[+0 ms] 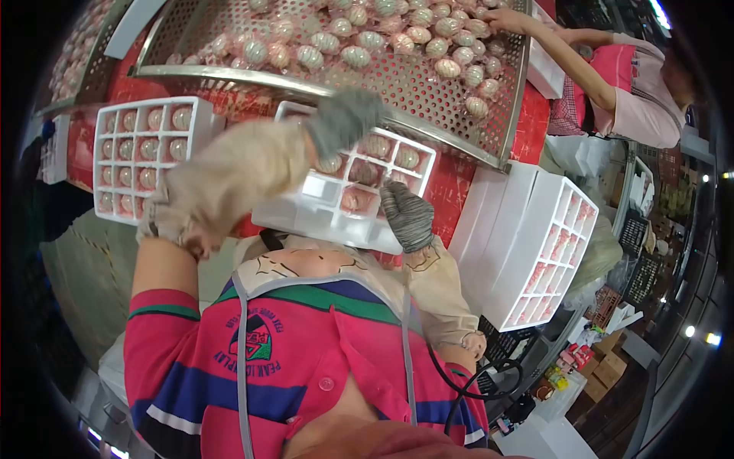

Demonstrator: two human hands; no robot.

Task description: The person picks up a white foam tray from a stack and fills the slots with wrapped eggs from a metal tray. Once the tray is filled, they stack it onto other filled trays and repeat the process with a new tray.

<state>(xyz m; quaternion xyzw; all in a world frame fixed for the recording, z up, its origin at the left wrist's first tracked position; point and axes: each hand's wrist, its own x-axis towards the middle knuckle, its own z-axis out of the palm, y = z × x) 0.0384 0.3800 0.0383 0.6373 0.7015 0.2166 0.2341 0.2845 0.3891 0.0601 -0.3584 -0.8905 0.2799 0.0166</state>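
A white foam tray (pixel 322 189) with square compartments lies in front of me, some cells holding film-wrapped eggs (pixel 355 200), others in the near part vacant. My left hand (pixel 345 122), in a grey knitted glove, is over the far side of the tray, close to the metal bin's rim. It is smeared by motion, and its fingers cannot be made out. At the tray's right side, my right hand (pixel 407 216), gloved too, has its fingers curled together over the cells. Whatever is between its fingertips is hidden.
Beyond the tray, a perforated metal bin (pixel 306 82) holds many wrapped eggs. Filled foam trays stand left (pixel 141 159) and right (pixel 527 245) on the red table (pixel 453 180). Another person's hand (pixel 508 21) reaches into the bin at the far right.
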